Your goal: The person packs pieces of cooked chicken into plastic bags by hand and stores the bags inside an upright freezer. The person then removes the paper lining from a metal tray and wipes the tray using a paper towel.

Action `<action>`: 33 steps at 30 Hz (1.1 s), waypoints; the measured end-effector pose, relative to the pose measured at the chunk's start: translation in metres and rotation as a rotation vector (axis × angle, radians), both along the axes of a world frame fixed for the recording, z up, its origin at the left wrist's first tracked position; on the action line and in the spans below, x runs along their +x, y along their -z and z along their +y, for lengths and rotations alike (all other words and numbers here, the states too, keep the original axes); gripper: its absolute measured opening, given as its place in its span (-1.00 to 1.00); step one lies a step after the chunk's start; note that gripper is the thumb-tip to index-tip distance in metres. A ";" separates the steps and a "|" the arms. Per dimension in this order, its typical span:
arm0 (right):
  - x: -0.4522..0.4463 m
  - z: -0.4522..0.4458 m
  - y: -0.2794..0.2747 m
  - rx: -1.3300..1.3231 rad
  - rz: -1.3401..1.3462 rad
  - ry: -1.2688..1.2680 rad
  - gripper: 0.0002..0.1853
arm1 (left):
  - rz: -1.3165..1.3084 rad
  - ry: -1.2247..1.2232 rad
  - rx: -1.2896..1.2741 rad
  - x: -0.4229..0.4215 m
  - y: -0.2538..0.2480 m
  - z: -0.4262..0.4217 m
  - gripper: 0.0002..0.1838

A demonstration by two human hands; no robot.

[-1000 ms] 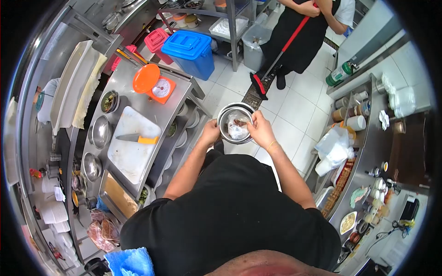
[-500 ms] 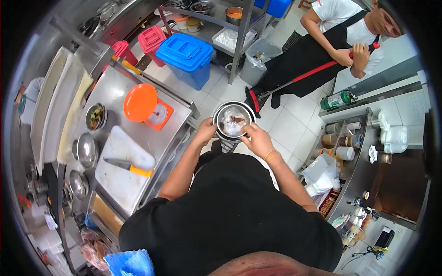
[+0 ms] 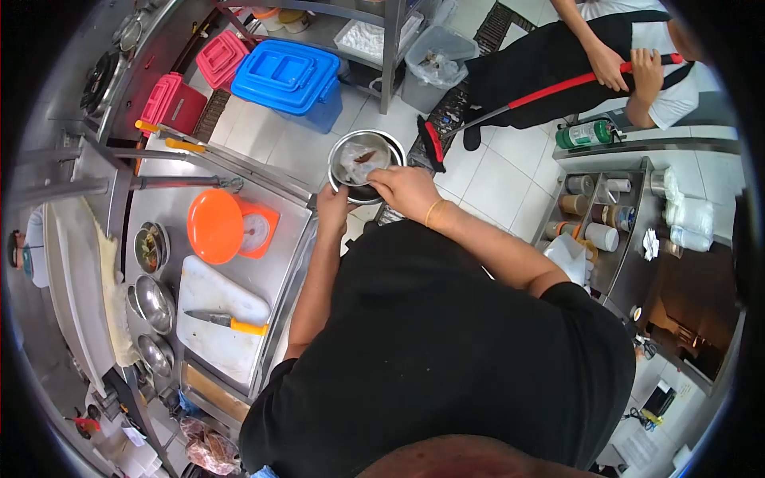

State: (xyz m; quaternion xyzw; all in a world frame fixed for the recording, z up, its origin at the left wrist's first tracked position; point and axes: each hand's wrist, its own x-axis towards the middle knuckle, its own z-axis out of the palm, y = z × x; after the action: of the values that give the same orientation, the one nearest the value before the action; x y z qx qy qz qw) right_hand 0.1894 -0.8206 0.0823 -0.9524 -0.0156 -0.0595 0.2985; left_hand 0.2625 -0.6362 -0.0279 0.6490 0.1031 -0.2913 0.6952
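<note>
In front of my body are two nested metal bowls, seen from above. The outer bowl point(image 3: 402, 153) is wider, and the smaller inner bowl point(image 3: 382, 150) sits off-centre to the left in it. A clear plastic bag point(image 3: 349, 162) with something dark brown on or in it lies in the inner bowl. My left hand point(image 3: 332, 210) is closed on the near-left rim of the outer bowl. My right hand point(image 3: 408, 193) pinches the near-right rim of the inner bowl; its fingertips reach over the edge.
On the steel table to my left are an orange scale point(image 3: 256, 229), a white cutting board point(image 3: 219, 291), a yellow-handled knife point(image 3: 231, 322) and several metal bowls. Ahead stand a blue lidded bin point(image 3: 291, 76) and a grey trash bin point(image 3: 426, 88). A co-worker holds a red-handled broom point(image 3: 550, 88).
The bowls and both hands have moved left in view. My right hand has come further over the inner bowl, which now sits off-centre. The table and co-worker have shifted as my view turned.
</note>
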 end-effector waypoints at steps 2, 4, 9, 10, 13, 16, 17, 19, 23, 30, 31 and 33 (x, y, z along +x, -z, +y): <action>0.023 -0.018 0.014 0.101 -0.084 -0.006 -0.79 | -0.013 -0.101 -0.036 0.013 0.003 -0.020 -0.84; 0.049 -0.042 0.014 0.130 -0.102 -0.038 -0.75 | -0.048 -0.123 0.006 0.034 0.014 -0.034 -0.84; 0.102 -0.127 0.027 0.151 -0.146 -0.116 -0.81 | 0.019 -0.257 0.040 0.076 -0.016 -0.123 -0.84; 0.112 -0.144 0.031 0.159 -0.161 -0.120 -0.82 | 0.025 -0.259 0.039 0.087 -0.020 -0.141 -0.84; 0.131 -0.190 0.044 0.192 -0.099 -0.131 -0.82 | 0.040 -0.261 0.017 0.110 -0.021 -0.180 -0.80; 0.141 -0.230 0.053 0.217 0.034 -0.132 -0.80 | 0.050 -0.292 0.007 0.128 -0.019 -0.215 -0.79; 0.146 -0.241 0.060 0.243 0.027 -0.118 -0.80 | 0.042 -0.274 0.047 0.132 -0.012 -0.220 -0.80; 0.150 -0.259 0.068 0.353 0.019 -0.060 -0.79 | 0.065 -0.245 0.135 0.136 -0.014 -0.237 -0.81; 0.175 -0.298 0.082 0.687 -0.018 -0.021 -0.81 | 0.081 -0.180 0.258 0.139 -0.003 -0.252 -0.84; 0.205 -0.391 0.091 1.166 0.285 0.239 -0.70 | 0.205 -0.217 0.380 0.142 0.022 -0.239 -0.82; 0.213 -0.405 0.099 1.223 0.281 0.314 -0.69 | 0.227 -0.238 0.360 0.141 0.019 -0.235 -0.81; 0.234 -0.435 0.123 1.385 0.297 0.427 -0.67 | 0.239 -0.281 0.311 0.139 0.015 -0.230 -0.79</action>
State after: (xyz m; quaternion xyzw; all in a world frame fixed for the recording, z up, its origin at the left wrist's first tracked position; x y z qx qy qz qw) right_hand 0.4233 -1.2558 -0.0409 -0.5261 0.2515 0.0172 0.8122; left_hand 0.4018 -0.8658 -0.0427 0.6885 0.3177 -0.2471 0.6033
